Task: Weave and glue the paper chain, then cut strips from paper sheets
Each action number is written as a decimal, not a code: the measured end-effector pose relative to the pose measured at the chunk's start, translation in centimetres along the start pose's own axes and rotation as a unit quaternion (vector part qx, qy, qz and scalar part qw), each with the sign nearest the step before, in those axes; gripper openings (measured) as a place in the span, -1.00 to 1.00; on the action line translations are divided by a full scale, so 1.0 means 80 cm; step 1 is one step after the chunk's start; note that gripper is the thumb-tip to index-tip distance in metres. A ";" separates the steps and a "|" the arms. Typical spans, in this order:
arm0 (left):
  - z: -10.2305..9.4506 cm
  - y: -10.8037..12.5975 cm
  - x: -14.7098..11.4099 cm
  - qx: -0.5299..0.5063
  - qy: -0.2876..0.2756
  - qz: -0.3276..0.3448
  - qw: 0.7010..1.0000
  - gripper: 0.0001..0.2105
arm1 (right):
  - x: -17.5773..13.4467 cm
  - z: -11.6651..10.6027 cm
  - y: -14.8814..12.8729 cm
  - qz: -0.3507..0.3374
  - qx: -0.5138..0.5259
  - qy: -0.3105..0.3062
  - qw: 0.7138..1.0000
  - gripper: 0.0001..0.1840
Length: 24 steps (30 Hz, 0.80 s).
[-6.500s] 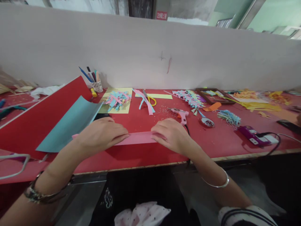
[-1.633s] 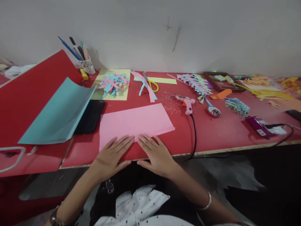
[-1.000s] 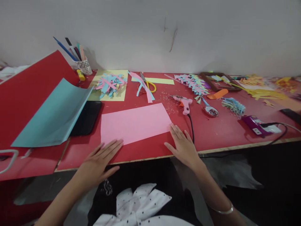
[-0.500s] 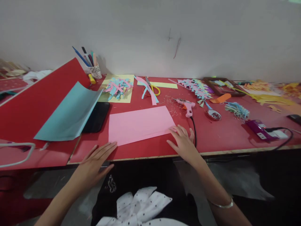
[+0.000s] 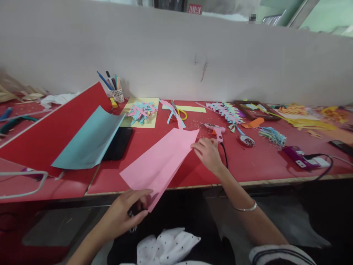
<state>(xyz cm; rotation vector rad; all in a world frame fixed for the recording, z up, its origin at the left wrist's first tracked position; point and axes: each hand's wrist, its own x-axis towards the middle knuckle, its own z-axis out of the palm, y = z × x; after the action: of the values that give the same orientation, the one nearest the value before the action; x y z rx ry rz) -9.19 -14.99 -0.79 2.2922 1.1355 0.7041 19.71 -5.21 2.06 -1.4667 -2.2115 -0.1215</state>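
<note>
A sheet of pink paper [image 5: 162,154] is tilted and partly raised, its near corner reaching past the table's front edge. At that near end is my left hand [image 5: 127,211], index finger over the paper and thumb low by the corner. My right hand [image 5: 208,154] pinches the sheet's right edge near its far corner. Just beyond the right hand lies a pink glue gun [image 5: 217,131] with a black cord. Yellow-handled scissors [image 5: 180,113] and pink and blue paper strips [image 5: 172,115] lie behind the sheet.
Left of the sheet are a black phone-like slab [image 5: 118,143], blue paper [image 5: 91,143] and a leaning red board [image 5: 55,136]. A pen cup [image 5: 117,95] stands by the wall. Paper fringes [image 5: 226,111], a spoon-shaped piece [image 5: 245,139] and a purple power strip [image 5: 300,157] are at right.
The pink paper, flat before, has been lifted and turned, its left end now toward me. Both hands have gone from lying on its edge to holding it. The view has tilted up.
</note>
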 end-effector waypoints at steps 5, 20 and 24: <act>0.014 -0.008 0.029 0.050 0.123 -0.037 0.990 -0.68 | 0.038 -0.003 0.003 0.039 0.197 0.096 0.975 -0.85; -0.059 0.019 0.154 -0.018 0.229 -0.037 0.973 -0.44 | 0.074 -0.032 -0.030 -0.029 0.464 -0.159 0.871 -0.77; -0.076 0.020 0.173 -0.096 0.193 -0.109 0.970 -0.64 | 0.073 -0.049 -0.044 -0.064 0.429 -0.221 0.874 -0.75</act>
<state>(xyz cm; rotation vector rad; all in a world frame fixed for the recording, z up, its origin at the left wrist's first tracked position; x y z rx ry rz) -4.88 -3.34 7.92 1.8809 1.3971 1.1488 16.08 -3.08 8.67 -0.8758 -2.2035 1.1129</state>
